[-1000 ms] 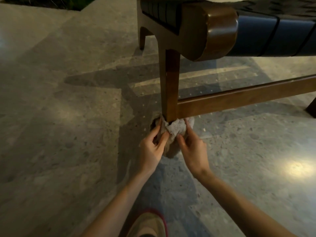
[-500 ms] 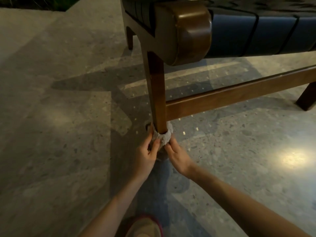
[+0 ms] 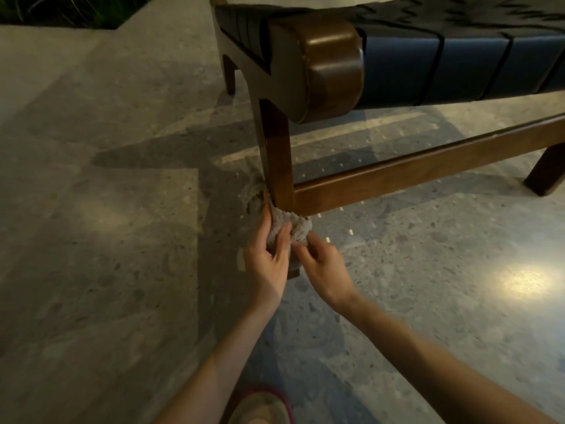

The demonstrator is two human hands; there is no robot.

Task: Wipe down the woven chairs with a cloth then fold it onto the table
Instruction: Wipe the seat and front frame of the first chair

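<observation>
At the foot of the chair's (image 3: 330,68) front leg (image 3: 276,154), both hands hold the cloth (image 3: 289,224), which is bunched round the leg just under the joint with the rail (image 3: 428,166). The left hand (image 3: 266,264) grips the cloth's left side, thumb lying up along the leg's edge and fingers curled over the fabric. The right hand (image 3: 324,267), close beside it, pinches the cloth's lower right part with bent fingers. A loose end of the cloth shows past the left hand, behind the leg. Between the two hands the dark tip of the leg meets the floor (image 3: 107,240). Above the hands a rounded wooden corner caps the seat (image 3: 458,65) of dark woven straps. The rail runs off to the right of the hands to another leg (image 3: 547,169); a back leg (image 3: 229,75) stands beyond the left hand. On the speckled stone floor a bright patch of light (image 3: 526,283) lies well right of the right hand. Near the forearms, at the lower edge, a shoe (image 3: 263,405) with a red rim shows
</observation>
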